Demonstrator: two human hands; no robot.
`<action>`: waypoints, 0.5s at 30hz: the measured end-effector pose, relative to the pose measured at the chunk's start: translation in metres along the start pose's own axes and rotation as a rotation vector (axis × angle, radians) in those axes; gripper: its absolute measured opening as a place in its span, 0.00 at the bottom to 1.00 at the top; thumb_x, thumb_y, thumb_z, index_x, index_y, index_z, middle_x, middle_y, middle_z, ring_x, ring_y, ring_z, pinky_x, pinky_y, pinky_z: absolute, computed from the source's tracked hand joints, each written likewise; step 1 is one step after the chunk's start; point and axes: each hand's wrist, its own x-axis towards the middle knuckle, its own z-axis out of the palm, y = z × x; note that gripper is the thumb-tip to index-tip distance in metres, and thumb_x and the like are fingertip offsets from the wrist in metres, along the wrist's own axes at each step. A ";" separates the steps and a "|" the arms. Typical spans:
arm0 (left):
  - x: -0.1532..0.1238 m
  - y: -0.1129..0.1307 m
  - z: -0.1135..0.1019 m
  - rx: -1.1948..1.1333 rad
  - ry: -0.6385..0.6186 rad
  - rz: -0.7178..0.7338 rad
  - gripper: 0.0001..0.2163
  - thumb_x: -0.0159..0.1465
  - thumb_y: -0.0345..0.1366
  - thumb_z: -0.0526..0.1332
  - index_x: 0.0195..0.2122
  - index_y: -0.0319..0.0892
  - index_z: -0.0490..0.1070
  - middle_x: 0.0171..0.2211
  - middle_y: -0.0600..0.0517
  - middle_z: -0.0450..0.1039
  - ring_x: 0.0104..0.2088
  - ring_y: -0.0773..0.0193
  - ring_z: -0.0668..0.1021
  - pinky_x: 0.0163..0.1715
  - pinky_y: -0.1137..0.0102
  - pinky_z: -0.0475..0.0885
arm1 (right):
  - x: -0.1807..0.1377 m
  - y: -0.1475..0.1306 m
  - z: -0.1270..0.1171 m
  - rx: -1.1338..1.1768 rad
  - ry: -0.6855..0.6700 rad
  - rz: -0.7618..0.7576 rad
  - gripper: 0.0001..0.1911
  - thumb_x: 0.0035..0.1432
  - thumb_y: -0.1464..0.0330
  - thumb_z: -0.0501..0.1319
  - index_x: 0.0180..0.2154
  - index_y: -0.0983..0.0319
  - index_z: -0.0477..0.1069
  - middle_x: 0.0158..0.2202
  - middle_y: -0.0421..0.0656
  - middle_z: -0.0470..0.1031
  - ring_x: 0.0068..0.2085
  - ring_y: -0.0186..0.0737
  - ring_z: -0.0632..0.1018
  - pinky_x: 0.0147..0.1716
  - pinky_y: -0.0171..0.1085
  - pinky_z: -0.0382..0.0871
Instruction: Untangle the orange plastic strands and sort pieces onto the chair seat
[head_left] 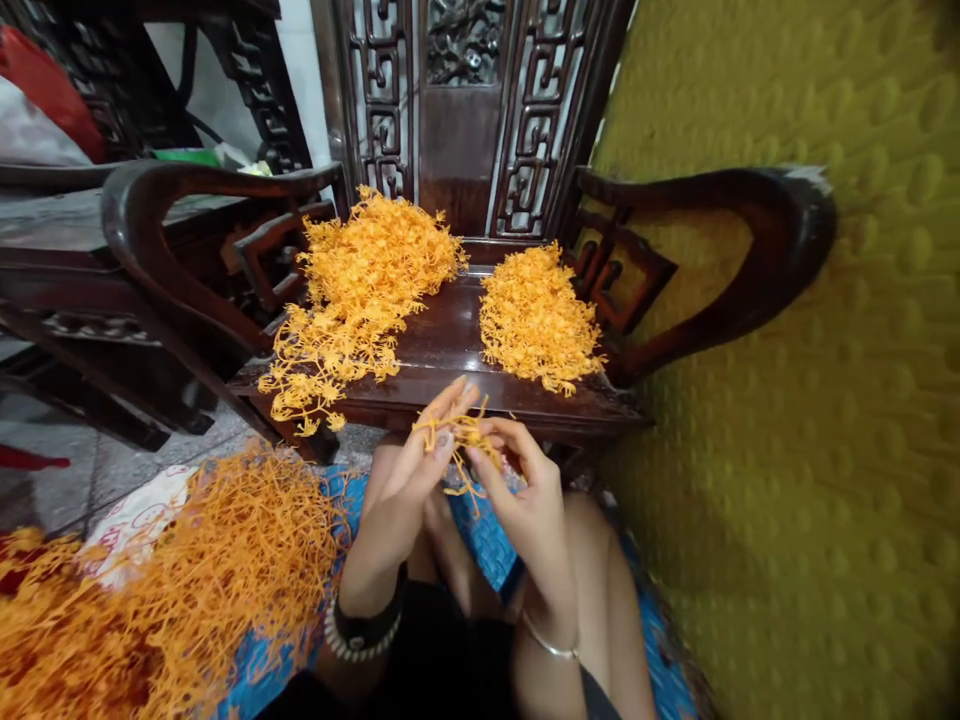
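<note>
Thin orange branching strands, plastic-looking, are held between my two hands above my lap. The fingers of my left hand pinch one side of them, with a few strands crossing the fingers. My right hand has its thumb and forefinger closed on the other side. Loose ends hang down between the hands. Just beyond, on a dark wooden chair seat, lie a larger heap of orange branching pieces at left and a smaller heap of similar pieces at right.
A big tangled pile of orange strands lies at lower left, partly over a white printed bag. Curved chair arms flank the seat. A yellow-green padded wall stands at right. Blue matting shows beneath my legs.
</note>
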 end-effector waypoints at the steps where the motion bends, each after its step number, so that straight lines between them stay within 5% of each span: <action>1: 0.000 -0.004 -0.001 -0.006 -0.026 -0.027 0.22 0.69 0.42 0.54 0.65 0.54 0.58 0.66 0.53 0.61 0.65 0.57 0.64 0.66 0.60 0.57 | -0.003 0.002 0.000 -0.013 0.074 0.030 0.08 0.59 0.64 0.63 0.41 0.58 0.73 0.37 0.42 0.78 0.37 0.38 0.78 0.38 0.36 0.71; 4: 0.000 -0.011 -0.009 0.084 -0.045 -0.060 0.21 0.69 0.42 0.55 0.63 0.49 0.63 0.63 0.49 0.64 0.59 0.57 0.72 0.59 0.65 0.66 | -0.006 0.009 -0.011 0.088 0.120 0.136 0.12 0.61 0.59 0.60 0.32 0.60 0.73 0.24 0.38 0.71 0.25 0.34 0.71 0.26 0.32 0.65; 9: 0.000 -0.010 -0.024 0.371 0.023 -0.069 0.21 0.65 0.42 0.61 0.58 0.46 0.69 0.47 0.47 0.79 0.30 0.64 0.81 0.36 0.70 0.77 | -0.008 0.017 -0.022 0.350 0.213 0.233 0.16 0.60 0.55 0.61 0.30 0.61 0.72 0.18 0.33 0.60 0.20 0.28 0.59 0.21 0.30 0.52; 11: 0.000 -0.011 -0.024 0.412 0.055 -0.030 0.19 0.63 0.42 0.63 0.55 0.44 0.72 0.42 0.47 0.81 0.33 0.62 0.81 0.38 0.70 0.77 | -0.008 0.019 -0.018 0.455 0.210 0.280 0.16 0.61 0.54 0.59 0.32 0.60 0.71 0.19 0.32 0.57 0.20 0.28 0.57 0.20 0.30 0.50; 15: 0.003 -0.021 -0.014 0.422 0.096 0.085 0.17 0.59 0.40 0.67 0.50 0.44 0.76 0.52 0.47 0.76 0.52 0.57 0.77 0.54 0.66 0.70 | -0.007 0.018 -0.005 0.473 0.050 0.344 0.15 0.61 0.54 0.59 0.31 0.58 0.66 0.20 0.32 0.54 0.20 0.29 0.54 0.19 0.31 0.47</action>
